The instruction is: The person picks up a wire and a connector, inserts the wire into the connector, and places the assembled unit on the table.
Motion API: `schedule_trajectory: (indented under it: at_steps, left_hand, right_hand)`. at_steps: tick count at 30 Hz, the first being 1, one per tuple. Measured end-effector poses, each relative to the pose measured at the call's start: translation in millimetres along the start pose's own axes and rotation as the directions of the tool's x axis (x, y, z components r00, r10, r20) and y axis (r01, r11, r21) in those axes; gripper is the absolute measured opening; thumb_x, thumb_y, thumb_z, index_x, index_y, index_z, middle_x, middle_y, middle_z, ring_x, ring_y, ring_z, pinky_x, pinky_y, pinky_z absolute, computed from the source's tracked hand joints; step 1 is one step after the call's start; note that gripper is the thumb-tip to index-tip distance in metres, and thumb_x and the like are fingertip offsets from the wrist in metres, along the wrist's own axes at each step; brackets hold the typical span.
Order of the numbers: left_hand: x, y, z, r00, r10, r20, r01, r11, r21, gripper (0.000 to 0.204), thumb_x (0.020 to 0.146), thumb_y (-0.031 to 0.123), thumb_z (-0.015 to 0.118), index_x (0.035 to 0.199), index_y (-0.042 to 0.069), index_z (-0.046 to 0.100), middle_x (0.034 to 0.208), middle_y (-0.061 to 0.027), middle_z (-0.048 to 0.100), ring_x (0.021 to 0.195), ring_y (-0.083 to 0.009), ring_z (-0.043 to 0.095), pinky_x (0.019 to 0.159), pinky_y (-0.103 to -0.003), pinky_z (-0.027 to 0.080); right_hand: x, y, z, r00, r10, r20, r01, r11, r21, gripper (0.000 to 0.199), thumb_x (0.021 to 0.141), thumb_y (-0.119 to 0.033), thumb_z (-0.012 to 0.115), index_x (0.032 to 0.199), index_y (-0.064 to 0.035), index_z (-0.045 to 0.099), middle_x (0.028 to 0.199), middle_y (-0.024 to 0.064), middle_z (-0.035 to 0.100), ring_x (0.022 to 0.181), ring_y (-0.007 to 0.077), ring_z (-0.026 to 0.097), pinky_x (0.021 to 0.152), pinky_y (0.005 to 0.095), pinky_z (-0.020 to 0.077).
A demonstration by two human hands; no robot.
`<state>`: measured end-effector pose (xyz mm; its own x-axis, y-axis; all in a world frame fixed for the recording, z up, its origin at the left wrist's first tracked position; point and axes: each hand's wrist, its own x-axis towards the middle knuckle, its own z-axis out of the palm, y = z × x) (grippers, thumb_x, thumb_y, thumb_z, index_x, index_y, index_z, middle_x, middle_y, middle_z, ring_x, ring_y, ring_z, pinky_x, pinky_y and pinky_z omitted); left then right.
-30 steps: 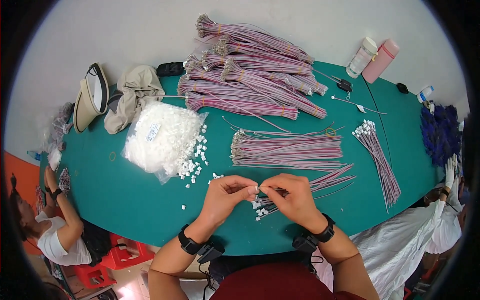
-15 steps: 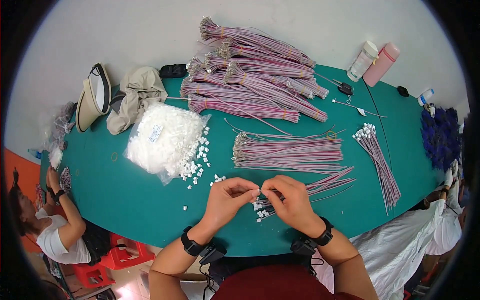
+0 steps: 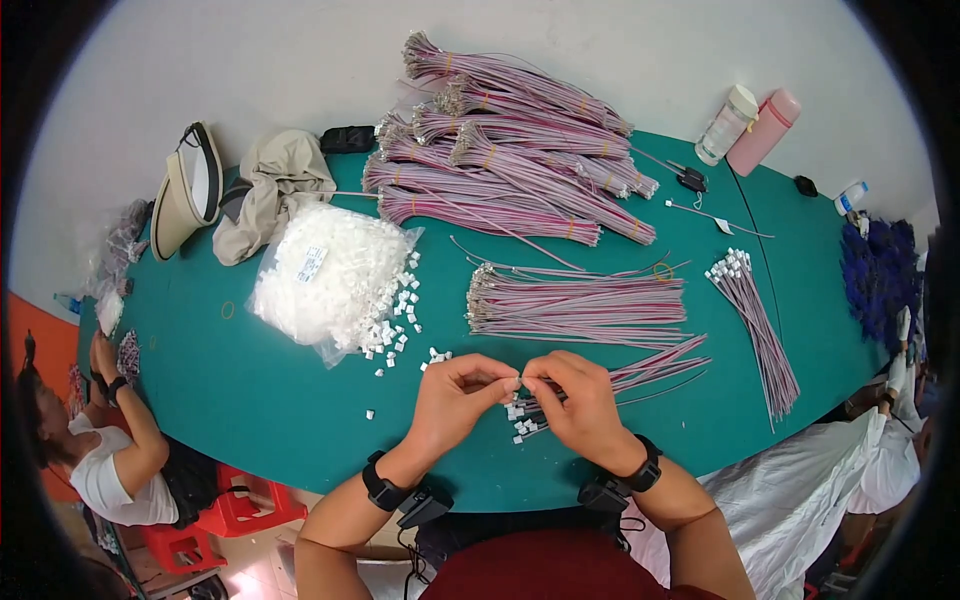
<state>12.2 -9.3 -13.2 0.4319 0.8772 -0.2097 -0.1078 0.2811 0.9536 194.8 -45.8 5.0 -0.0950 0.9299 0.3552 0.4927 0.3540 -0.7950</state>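
Near the green table's [image 3: 300, 420] front edge, my left hand [image 3: 450, 400] and right hand [image 3: 580, 405] pinch a small white plastic connector [image 3: 519, 381] onto thin pink-grey wires [image 3: 650, 372]; I judge a loose grip drops it among the finished ones [image 3: 520, 420].

Both hands meet over the green table [image 3: 250, 400] near its 6 o'clock edge. The left hand [image 3: 455, 395] and right hand [image 3: 580, 400] pinch a small white connector [image 3: 519, 382] between their fingertips (thumbs touching). Finished wires [image 3: 655, 365] trail toward 3 o'clock. A loose wire bundle [image 3: 575, 300] lies at 12 o'clock, a connector bag [image 3: 325, 280] at 10 o'clock.
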Motion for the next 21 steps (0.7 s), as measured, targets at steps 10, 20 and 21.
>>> schedule_trajectory:
  at_steps: [10,20,21]
  left_hand:
    - [2.9,-2.6,0.7,1.000,0.006,0.023,-0.006,1.000,-0.007,0.012,0.087,0.001,0.071,0.098,-0.002,0.070,0.086,-0.0081,0.071,0.076,-0.0115,0.066,0.070,-0.024,0.054]
    - [2.2,0.6,-0.6,0.999,-0.027,0.035,0.031,0.994,-0.105,0.012,0.088,0.004,0.070,0.099,-0.002,0.070,0.087,-0.0081,0.071,0.075,-0.0119,0.066,0.072,-0.025,0.054]
    - [1.9,1.5,-1.3,0.999,-0.033,0.034,0.037,0.993,-0.116,0.013,0.089,0.004,0.070,0.100,-0.003,0.071,0.087,-0.0080,0.071,0.076,-0.0119,0.066,0.072,-0.025,0.054]
  right_hand:
    - [1.2,1.1,-1.3,1.000,0.022,0.003,-0.022,0.999,0.034,0.007,0.084,0.002,0.066,0.090,0.0002,0.063,0.077,0.0110,0.063,0.065,0.0243,0.061,0.055,0.0326,0.0460]
    - [0.4,2.8,-4.6,0.993,0.096,0.070,-0.105,0.984,0.142,0.007,0.086,-0.001,0.067,0.093,0.0009,0.065,0.080,0.0124,0.067,0.068,0.0234,0.066,0.058,0.0314,0.0494]
    - [0.7,2.6,-4.9,0.993,0.095,0.070,-0.104,0.984,0.142,0.007,0.086,-0.001,0.067,0.093,0.0009,0.065,0.080,0.0124,0.067,0.068,0.0234,0.066,0.058,0.0314,0.0494]
